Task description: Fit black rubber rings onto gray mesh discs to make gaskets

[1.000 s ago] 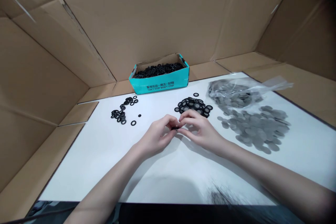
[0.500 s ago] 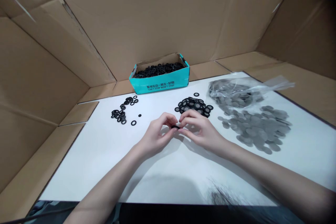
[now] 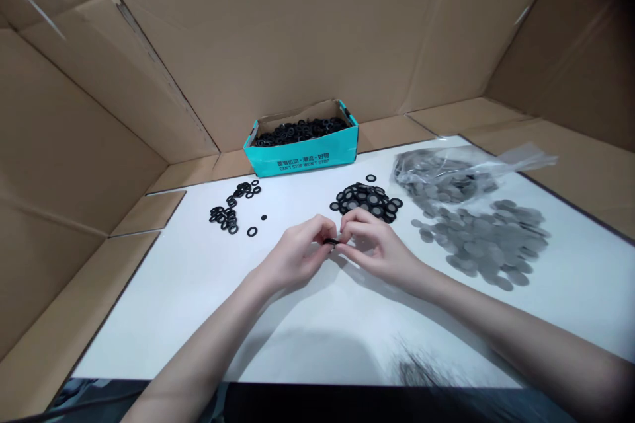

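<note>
Between both hands, above the white table, a black rubber ring washer is held nearly edge-on. My left hand is closed, its thumb and fingertips pinching the ring's left side. From the other side my right hand pinches it too, thumb below and fingers above. Whether a grey disc sits inside this ring I cannot tell. Just beyond the right hand lies a heap of black rings with grey mesh discs in their centres. Plain black rings lie in a loose cluster to the left.
A turquoise cardboard box full of black rings stands at the back. On the right are a spread of loose grey discs and a clear plastic bag of more discs. Cardboard walls enclose the white table.
Both hands stay in the same place, still pinching the ring. The ring has tilted slightly between the fingertips, and the left fingers have shifted a little.
</note>
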Demonstrator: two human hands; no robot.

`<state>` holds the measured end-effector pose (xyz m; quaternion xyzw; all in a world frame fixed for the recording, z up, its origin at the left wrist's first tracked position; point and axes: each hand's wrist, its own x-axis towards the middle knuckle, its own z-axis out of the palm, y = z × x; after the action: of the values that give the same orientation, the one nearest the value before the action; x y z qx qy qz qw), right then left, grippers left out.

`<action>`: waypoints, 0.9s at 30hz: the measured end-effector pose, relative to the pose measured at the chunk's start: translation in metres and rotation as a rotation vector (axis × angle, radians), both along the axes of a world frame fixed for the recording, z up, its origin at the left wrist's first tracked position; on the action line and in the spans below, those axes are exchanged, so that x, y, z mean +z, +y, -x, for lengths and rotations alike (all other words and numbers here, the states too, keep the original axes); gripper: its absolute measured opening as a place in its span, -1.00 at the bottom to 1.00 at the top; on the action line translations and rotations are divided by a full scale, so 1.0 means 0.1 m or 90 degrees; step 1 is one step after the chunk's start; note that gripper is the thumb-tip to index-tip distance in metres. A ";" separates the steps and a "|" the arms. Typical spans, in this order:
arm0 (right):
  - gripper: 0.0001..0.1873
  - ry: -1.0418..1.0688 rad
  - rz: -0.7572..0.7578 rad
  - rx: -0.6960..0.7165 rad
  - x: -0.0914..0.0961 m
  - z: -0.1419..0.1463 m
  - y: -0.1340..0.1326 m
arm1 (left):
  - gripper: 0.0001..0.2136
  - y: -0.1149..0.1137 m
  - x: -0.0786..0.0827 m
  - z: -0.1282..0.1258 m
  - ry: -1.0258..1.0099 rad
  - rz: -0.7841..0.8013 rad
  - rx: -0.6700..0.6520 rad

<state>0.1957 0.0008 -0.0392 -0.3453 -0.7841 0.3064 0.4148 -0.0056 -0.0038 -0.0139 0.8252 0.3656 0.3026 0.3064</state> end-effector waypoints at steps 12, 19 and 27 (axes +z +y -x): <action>-0.93 -0.042 -0.067 -0.022 -0.04 0.00 0.03 | -0.92 0.01 -0.02 0.00 -0.045 0.038 0.011; -0.90 -0.034 -0.062 -0.025 -0.06 0.00 0.03 | -0.94 0.00 -0.06 -0.02 -0.076 0.023 0.041; -0.82 -0.004 -0.032 -0.010 -0.02 0.00 0.02 | -0.94 -0.01 -0.06 -0.03 -0.089 0.029 0.027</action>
<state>0.1953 0.0023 -0.0416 -0.3415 -0.7903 0.2821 0.4234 -0.0026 -0.0045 -0.0198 0.7870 0.3675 0.3574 0.3433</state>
